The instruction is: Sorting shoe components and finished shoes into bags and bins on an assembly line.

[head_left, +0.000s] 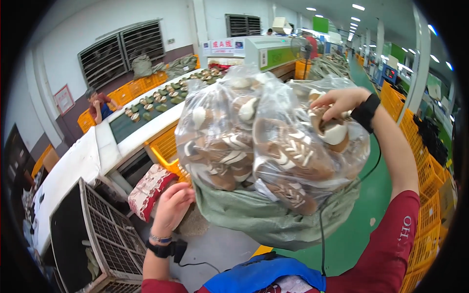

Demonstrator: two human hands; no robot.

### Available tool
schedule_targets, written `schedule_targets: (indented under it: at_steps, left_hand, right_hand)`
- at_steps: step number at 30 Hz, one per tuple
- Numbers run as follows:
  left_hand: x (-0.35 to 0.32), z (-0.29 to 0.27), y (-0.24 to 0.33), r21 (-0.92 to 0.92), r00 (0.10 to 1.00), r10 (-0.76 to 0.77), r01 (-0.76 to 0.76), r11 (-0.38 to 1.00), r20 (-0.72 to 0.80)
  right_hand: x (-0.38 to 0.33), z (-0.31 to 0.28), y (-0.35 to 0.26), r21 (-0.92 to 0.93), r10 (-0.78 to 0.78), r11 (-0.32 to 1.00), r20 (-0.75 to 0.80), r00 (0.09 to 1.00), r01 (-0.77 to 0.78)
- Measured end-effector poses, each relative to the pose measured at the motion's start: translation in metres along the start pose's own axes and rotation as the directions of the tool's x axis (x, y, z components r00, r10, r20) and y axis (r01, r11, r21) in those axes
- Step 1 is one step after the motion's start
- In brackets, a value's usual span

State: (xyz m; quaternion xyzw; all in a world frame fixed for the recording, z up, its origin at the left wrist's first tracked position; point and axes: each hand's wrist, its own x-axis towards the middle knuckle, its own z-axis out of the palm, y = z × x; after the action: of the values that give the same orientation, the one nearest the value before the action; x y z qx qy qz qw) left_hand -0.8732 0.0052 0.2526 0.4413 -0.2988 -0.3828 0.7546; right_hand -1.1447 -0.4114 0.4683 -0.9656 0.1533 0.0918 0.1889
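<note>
Clear plastic bags (215, 132) filled with brown and white shoe uppers (293, 151) bulge from a large green woven sack (264, 219) in front of me. At the upper right of the pile, my right hand (342, 103) curls its fingers over the opening of one brown and white shoe upper (334, 132) and grips it. My left hand (175, 202) is beside the sack's left rim, its fingers loosely bent and apart, with nothing visible in them. Where its fingertips meet the bag edge is hard to make out.
A conveyor (161, 110) carrying several shoe pieces runs at the back left, where a person (100, 105) sits. A wire-sided cart (110, 234) and a red-white patterned cushion (149, 190) stand at left. Yellow crates (425, 215) line the right side. A black cable (321, 234) hangs across the sack.
</note>
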Motion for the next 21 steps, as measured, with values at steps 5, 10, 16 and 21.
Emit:
schedule_targets:
  at_steps: [5,10,16,21]
  left_hand:
    - [-0.084,-0.093,0.013,0.126,0.913,0.074,-0.025,0.992,-0.401]
    - [-0.133,-0.113,0.002,0.093,0.856,0.106,-0.068,0.993,-0.506]
    - [-0.151,-0.133,-0.034,0.065,0.853,0.01,0.028,0.997,-0.521]
    - [-0.118,-0.186,-0.032,0.115,0.866,-0.083,0.159,0.981,-0.494]
  right_hand:
    - [0.085,-0.062,-0.087,-0.296,-0.098,0.955,-0.329,0.939,-0.004]
    - [0.208,-0.033,-0.197,0.012,0.068,0.998,-0.298,0.952,-0.067]
    - [0.326,0.002,-0.146,-0.089,0.274,0.938,-0.407,0.872,-0.336]
    - [0.348,0.01,-0.139,0.093,0.291,0.955,-0.468,0.835,-0.28]
